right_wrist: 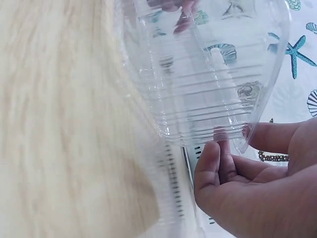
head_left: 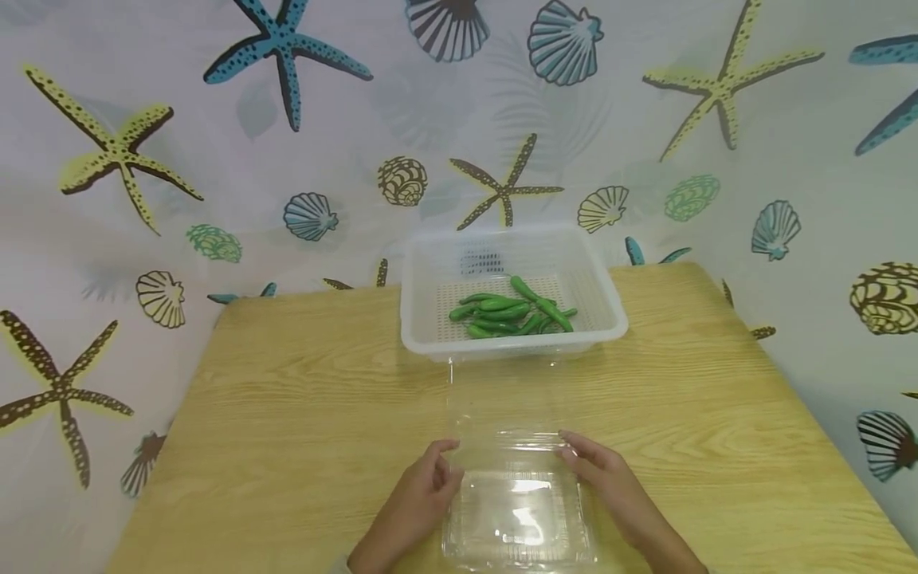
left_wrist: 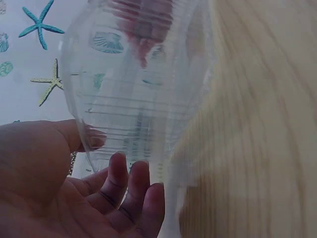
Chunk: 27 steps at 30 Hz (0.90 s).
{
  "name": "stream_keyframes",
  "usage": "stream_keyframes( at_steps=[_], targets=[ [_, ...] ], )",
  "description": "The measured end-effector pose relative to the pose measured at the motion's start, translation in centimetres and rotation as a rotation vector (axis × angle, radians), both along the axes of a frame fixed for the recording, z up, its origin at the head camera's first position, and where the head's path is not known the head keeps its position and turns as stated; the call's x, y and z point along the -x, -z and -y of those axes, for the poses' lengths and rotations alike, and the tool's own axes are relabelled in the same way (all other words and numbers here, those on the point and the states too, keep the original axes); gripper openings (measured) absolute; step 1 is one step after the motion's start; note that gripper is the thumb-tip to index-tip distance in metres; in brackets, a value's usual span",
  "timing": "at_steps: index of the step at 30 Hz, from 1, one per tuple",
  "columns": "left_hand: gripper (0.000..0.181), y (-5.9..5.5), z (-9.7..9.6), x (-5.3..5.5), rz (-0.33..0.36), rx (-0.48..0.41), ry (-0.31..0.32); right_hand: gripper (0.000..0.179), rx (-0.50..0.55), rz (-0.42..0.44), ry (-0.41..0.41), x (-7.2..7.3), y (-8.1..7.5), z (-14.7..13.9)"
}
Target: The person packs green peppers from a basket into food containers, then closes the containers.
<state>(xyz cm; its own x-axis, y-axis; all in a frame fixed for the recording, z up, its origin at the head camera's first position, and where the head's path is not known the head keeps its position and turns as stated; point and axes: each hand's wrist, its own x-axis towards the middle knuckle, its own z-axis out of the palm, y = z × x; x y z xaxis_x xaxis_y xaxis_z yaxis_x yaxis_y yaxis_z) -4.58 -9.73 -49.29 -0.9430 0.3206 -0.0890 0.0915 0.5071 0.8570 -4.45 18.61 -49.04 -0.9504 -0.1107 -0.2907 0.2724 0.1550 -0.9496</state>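
Note:
A clear plastic clamshell box (head_left: 519, 518) lies unfolded on the table, its see-through lid (head_left: 502, 395) stretching away towards the basket. My left hand (head_left: 423, 490) pinches the box's left rim near the hinge; in the left wrist view the thumb (left_wrist: 91, 137) is at the rim, with the other fingers (left_wrist: 118, 173) curled outside the ribbed wall. On the opposite side, my right hand (head_left: 606, 470) holds the right rim between thumb and fingers, as the right wrist view also shows. Nothing lies inside the box.
Beyond the lid stands a white perforated plastic basket (head_left: 416, 339) with several green chili peppers (head_left: 502, 311) in it. The wood-grain table (head_left: 301, 414) meets a curtain-like backdrop (head_left: 344, 119) printed with starfish and shells at the back and sides.

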Motion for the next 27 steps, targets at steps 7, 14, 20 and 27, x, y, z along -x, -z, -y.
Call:
stream_keyframes(
  at_steps=[7,14,20,27],
  targets=[
    [0.039,0.0,0.6,0.7,-0.268,0.321,-0.114,0.053,-0.035,-0.06,-0.017,-0.2,0.1,1.3],
    [0.039,0.0,1.3,1.1,-0.525,0.561,-0.176,0.054,-0.143,-0.142,-0.064,0.0,0.5,2.2],
    [0.039,0.3,2.0,1.1,-0.526,0.626,-0.148,0.055,-0.144,-0.171,-0.117,0.5,0.5,2.4],
    [0.037,0.2,2.4,0.8,-0.493,0.617,-0.129,0.055,-0.119,-0.17,-0.162,0.6,0.4,2.4]
  ],
)
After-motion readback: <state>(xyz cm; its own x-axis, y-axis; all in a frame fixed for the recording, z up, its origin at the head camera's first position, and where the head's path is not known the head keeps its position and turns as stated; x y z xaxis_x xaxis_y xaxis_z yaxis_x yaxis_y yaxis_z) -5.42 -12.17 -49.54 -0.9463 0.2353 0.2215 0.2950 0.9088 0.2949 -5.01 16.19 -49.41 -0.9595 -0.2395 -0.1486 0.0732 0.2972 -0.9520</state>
